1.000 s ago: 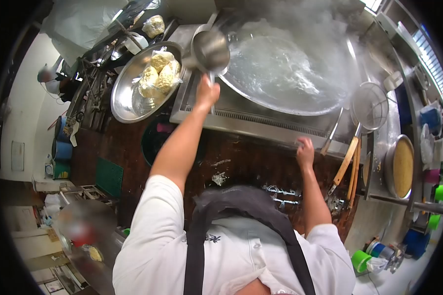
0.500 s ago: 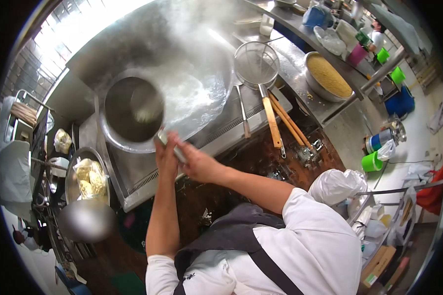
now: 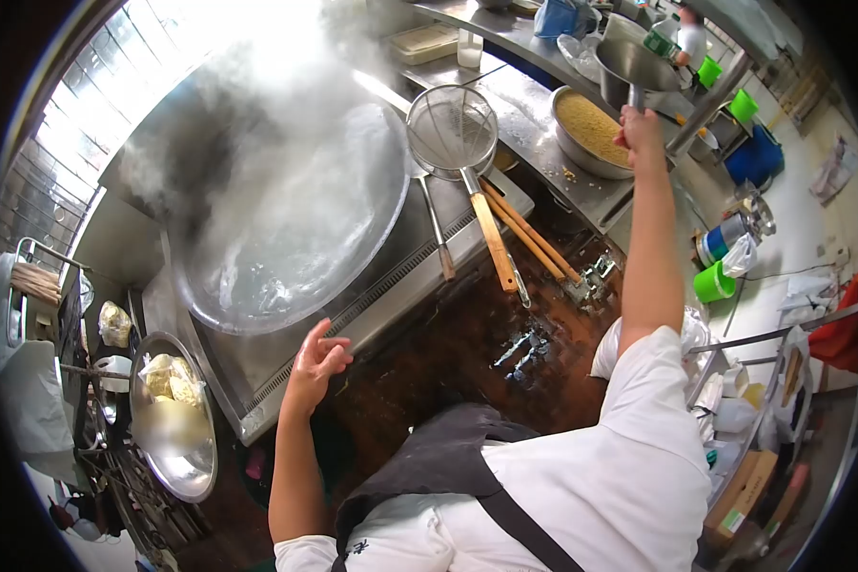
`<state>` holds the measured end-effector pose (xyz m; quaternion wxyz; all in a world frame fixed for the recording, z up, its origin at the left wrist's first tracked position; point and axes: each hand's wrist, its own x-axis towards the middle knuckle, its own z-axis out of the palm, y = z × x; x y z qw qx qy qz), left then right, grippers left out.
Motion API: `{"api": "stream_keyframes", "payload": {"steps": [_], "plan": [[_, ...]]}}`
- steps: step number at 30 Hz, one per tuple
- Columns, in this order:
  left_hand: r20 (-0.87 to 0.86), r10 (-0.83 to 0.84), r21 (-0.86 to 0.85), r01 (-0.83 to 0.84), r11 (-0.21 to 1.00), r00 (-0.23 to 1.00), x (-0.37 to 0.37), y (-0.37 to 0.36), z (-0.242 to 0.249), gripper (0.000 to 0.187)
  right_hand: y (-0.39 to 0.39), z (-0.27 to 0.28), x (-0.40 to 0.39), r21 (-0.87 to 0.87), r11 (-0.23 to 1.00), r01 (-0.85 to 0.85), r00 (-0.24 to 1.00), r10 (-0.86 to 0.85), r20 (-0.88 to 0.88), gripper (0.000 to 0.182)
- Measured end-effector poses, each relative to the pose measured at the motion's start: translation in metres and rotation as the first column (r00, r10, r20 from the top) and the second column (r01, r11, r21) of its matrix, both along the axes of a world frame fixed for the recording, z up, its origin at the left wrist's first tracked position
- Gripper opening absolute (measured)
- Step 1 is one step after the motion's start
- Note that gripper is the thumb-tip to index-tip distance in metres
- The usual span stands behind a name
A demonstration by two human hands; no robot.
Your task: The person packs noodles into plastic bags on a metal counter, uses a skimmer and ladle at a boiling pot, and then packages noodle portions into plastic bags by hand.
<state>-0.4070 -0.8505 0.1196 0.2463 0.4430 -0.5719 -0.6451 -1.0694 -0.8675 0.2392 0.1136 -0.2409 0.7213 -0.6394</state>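
Note:
My right hand (image 3: 642, 135) is stretched out to the far right, closed round the handle of a deep metal pot (image 3: 631, 65). The pot is raised near the basin of yellow grains (image 3: 596, 129); what it holds cannot be seen. My left hand (image 3: 316, 368) hovers empty just off the near rim of the large wok (image 3: 291, 327), its fingers apart and slightly bent. Steam rises from the pale, bubbling liquid in the wok and hides its far side.
A wire strainer (image 3: 453, 124) with a wooden handle lies beside the wok, near wooden sticks (image 3: 529, 234) and a thin-handled tool (image 3: 437, 229). On the left, a metal bowl (image 3: 198, 481) holds yellow bundles. Another person (image 3: 693, 43) is at the far upper right.
The pot has moved from over the wok to the far right in my right hand. My left hand has let go of its handle. The view has shifted somewhat.

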Motion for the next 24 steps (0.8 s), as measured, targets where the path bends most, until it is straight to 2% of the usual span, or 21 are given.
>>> {"api": "stream_keyframes", "payload": {"steps": [1,3,7,8,11,12,14,15,16,18,19,20,21,22,23,24], "plan": [[0.057,0.025,0.052,-0.028,0.998,0.998,0.008,0.006,-0.006,0.060,-0.004,-0.004,-0.031,0.052,0.998,-0.033,0.996,0.028,0.085,0.017],[0.041,0.111,0.081,-0.114,0.990,0.993,0.016,0.017,0.001,0.054,-0.012,-0.006,-0.067,0.031,0.999,-0.017,0.965,0.008,0.261,0.016],[0.044,0.230,0.103,-0.233,0.967,0.972,0.042,0.029,0.004,0.050,-0.024,-0.015,-0.106,-0.098,0.995,0.027,0.935,0.010,0.354,0.027],[0.019,0.251,0.119,-0.251,0.961,0.968,0.051,0.032,0.001,0.048,-0.024,-0.018,-0.113,-0.167,0.986,-0.007,0.937,0.065,0.342,0.040],[0.041,0.321,0.124,-0.324,0.938,0.946,0.079,0.048,-0.008,0.046,-0.016,-0.014,-0.097,-0.235,0.970,0.055,0.959,0.014,0.281,0.056],[0.041,0.351,0.129,-0.353,0.927,0.936,0.089,0.056,-0.012,0.045,-0.015,-0.016,-0.093,-0.263,0.964,0.034,0.975,0.025,0.219,0.067],[0.030,0.403,0.148,-0.402,0.903,0.915,0.105,0.076,-0.016,0.046,-0.019,-0.020,-0.073,0.034,0.949,0.314,0.938,-0.316,0.145,0.068],[0.028,0.438,0.161,-0.436,0.885,0.899,0.114,0.089,-0.017,0.046,-0.014,-0.019,-0.035,-0.033,0.967,0.253,0.962,-0.248,0.110,0.069],[0.039,0.467,0.188,-0.465,0.865,0.884,0.123,0.100,-0.020,0.047,-0.007,-0.015,0.010,0.052,0.980,0.193,0.974,-0.198,0.107,0.067],[0.073,0.507,0.186,-0.511,0.839,0.859,0.143,0.122,-0.024,0.049,-0.014,-0.088,0.019,0.000,0.991,-0.131,0.976,0.129,0.173,0.077],[0.080,0.525,0.192,-0.530,0.826,0.847,0.153,0.132,-0.023,0.050,-0.011,-0.072,0.091,0.080,0.948,-0.307,0.938,0.287,0.196,0.078],[0.095,0.551,0.187,-0.559,0.808,0.829,0.164,0.144,-0.023,0.050,-0.007,-0.049,0.171,0.154,0.867,-0.474,0.872,0.438,0.218,0.080],[0.087,0.577,0.183,-0.582,0.792,0.812,0.178,0.157,-0.020,0.049,-0.006,-0.014,0.251,0.279,0.734,-0.619,0.781,0.612,0.124,0.077],[0.062,0.619,0.206,-0.616,0.760,0.783,0.192,0.170,-0.020,0.050,-0.006,0.016,0.312,0.359,0.598,-0.717,0.638,0.770,-0.008,0.071],[0.028,0.644,0.232,-0.632,0.740,0.764,0.207,0.184,-0.022,0.050,0.002,0.053,0.366,0.421,0.443,-0.792,0.437,0.892,-0.115,0.068],[0.023,0.672,0.214,-0.661,0.720,0.740,0.217,0.198,-0.023,0.050,0.006,0.082,0.407,0.395,0.353,-0.848,0.315,0.936,-0.158,0.066]]}}
